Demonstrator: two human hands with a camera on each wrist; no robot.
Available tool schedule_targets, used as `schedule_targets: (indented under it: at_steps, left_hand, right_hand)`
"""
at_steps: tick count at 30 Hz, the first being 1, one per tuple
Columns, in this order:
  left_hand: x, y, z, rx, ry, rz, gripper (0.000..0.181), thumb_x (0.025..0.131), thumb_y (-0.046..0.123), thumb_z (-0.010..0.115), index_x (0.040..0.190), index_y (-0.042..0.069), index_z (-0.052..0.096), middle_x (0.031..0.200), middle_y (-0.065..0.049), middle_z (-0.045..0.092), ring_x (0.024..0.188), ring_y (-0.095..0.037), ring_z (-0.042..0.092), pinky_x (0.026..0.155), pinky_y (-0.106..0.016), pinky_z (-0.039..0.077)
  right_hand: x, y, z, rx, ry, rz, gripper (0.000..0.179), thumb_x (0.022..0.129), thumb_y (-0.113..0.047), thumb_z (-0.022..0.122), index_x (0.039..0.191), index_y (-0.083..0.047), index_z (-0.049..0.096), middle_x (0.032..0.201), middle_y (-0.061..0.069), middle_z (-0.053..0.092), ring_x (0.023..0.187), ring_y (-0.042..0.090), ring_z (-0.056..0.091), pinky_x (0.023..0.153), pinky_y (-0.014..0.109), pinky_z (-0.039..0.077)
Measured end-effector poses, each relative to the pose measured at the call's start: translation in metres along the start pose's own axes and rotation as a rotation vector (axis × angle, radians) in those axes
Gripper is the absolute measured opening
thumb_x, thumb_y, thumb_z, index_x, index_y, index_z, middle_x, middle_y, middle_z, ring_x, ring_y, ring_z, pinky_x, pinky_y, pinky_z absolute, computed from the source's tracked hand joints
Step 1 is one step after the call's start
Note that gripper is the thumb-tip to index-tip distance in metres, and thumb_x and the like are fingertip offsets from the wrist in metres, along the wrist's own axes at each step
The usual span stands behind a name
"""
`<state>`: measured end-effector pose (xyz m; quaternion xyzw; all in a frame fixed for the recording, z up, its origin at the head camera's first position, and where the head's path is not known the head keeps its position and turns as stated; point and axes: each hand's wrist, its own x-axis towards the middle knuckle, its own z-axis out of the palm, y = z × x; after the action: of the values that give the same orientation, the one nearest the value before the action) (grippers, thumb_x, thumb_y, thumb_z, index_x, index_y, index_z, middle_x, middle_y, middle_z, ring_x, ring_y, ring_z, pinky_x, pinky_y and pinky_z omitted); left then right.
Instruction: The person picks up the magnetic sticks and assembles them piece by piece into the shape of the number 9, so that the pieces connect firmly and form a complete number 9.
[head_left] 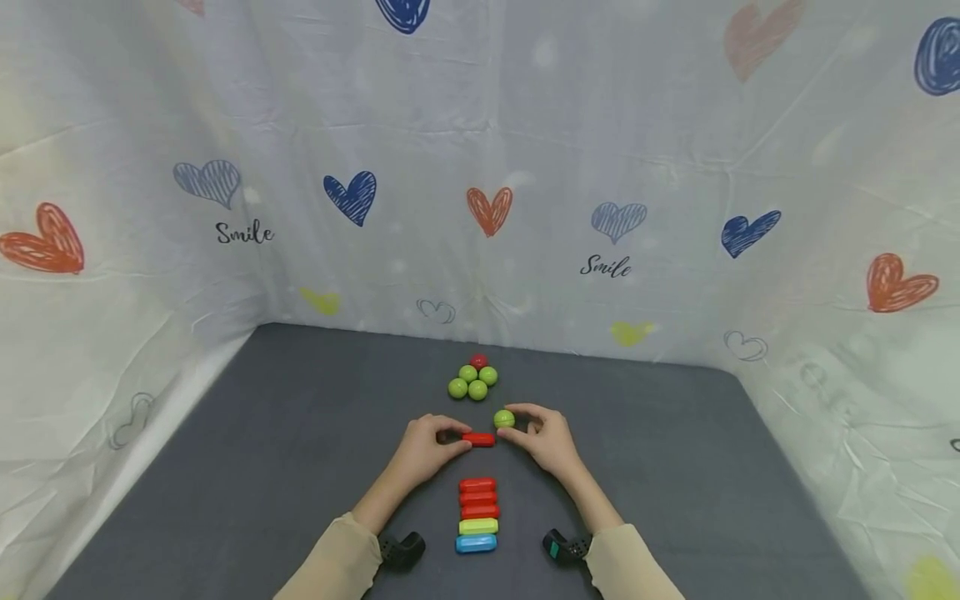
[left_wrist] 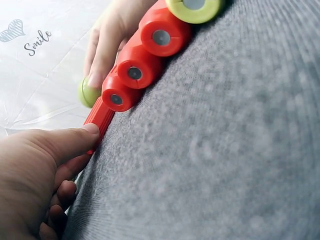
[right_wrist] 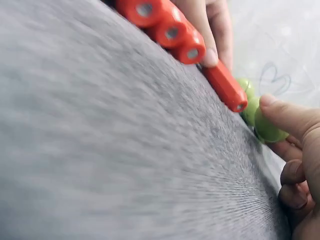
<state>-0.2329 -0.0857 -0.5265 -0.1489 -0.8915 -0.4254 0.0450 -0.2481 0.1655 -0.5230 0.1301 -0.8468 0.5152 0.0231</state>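
My left hand (head_left: 423, 452) pinches the left end of a red magnetic rod (head_left: 480, 439), which lies crosswise close over the dark cloth. In the right wrist view the rod's free end (right_wrist: 235, 95) shows a small metal disc. A green ball (head_left: 504, 418) sits between the thumb and fingers of my right hand (head_left: 551, 442), just beyond the rod's right end. Nearer to me, a column of rods lies side by side: three red rods (head_left: 478, 498), then a yellow-green rod (head_left: 478, 527) and a blue rod (head_left: 476, 543).
Beyond the hands, several green balls (head_left: 457, 388) are grouped with one red ball (head_left: 478, 361) at the far tip. All of this is on a dark grey cloth surface (head_left: 337, 375). A white curtain (head_left: 420, 258) printed with hearts surrounds its back and sides.
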Motion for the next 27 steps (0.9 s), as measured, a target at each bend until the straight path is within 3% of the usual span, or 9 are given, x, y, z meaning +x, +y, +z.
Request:
schedule_targets:
  at_steps: [4,9,18,27]
  left_hand:
    - [0.001,0.000,0.000,0.005,0.000,-0.004,0.017,0.091,0.023,0.087,0.108,0.020,0.085,0.095,0.008,0.074,0.074,-0.010,0.048,0.068,-0.028,0.041]
    - [0.001,-0.002,0.001,0.005,0.001,0.000,0.017,0.091,0.023,0.087,0.107,0.021,0.085,0.099,0.007,0.075,0.076,-0.010,0.049,0.069,-0.028,0.041]
    - [0.000,-0.002,0.002,0.001,-0.002,-0.001,0.017,0.091,0.024,0.087,0.108,0.021,0.085,0.095,0.008,0.073,0.075,-0.010,0.048,0.068,-0.028,0.040]
    - [0.000,-0.002,0.002,0.000,0.003,0.011,0.017,0.091,0.023,0.086,0.108,0.020,0.085,0.094,0.009,0.074,0.074,-0.010,0.047,0.067,-0.028,0.040]
  right_hand:
    - [-0.014,0.000,0.000,0.014,-0.016,-0.019,0.044,0.088,-0.023,0.089,0.128,-0.008,0.077,0.050,-0.006,0.045,0.041,0.004,0.036,0.042,0.022,0.031]
    - [-0.025,-0.001,0.000,-0.041,-0.028,-0.039,0.043,0.087,-0.025,0.091,0.125,-0.011,0.078,0.054,-0.005,0.050,0.044,0.004,0.042,0.044,0.022,0.034]
    - [-0.027,0.000,0.001,-0.092,-0.028,-0.036,0.040,0.086,-0.026,0.092,0.122,-0.014,0.079,0.061,-0.004,0.055,0.049,0.004,0.046,0.048,0.022,0.036]
    - [-0.027,0.000,0.000,-0.074,-0.041,-0.104,0.043,0.087,-0.022,0.091,0.126,-0.010,0.077,0.063,-0.005,0.057,0.049,0.003,0.046,0.047,0.023,0.038]
